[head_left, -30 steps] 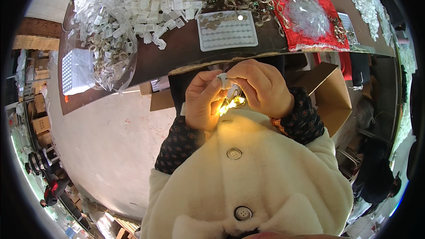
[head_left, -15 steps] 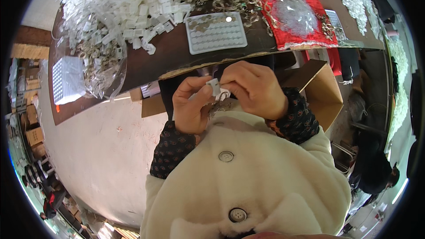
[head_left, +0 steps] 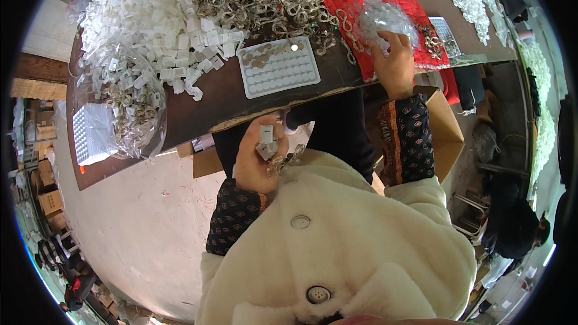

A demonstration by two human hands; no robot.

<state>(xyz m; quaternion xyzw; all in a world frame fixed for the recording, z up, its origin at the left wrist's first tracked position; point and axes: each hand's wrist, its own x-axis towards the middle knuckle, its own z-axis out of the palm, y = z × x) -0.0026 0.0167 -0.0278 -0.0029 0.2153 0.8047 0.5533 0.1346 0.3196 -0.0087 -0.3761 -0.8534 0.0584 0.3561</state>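
Left hand [head_left: 254,157] grasping, right hand [head_left: 395,67] out over desk [head_left: 211,103].
White case [head_left: 267,135] with wire [head_left: 285,162] held before desk's edge — right fingertips at clear plastic [head_left: 394,19] on red cloth [head_left: 422,11], pinch cannot be told.

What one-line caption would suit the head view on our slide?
Left hand holding white piece, right hand at clear plastic on red cloth.

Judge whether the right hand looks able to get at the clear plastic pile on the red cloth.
Likely yes: the right hand is at the clear plastic pile, and nothing seems to cover it.
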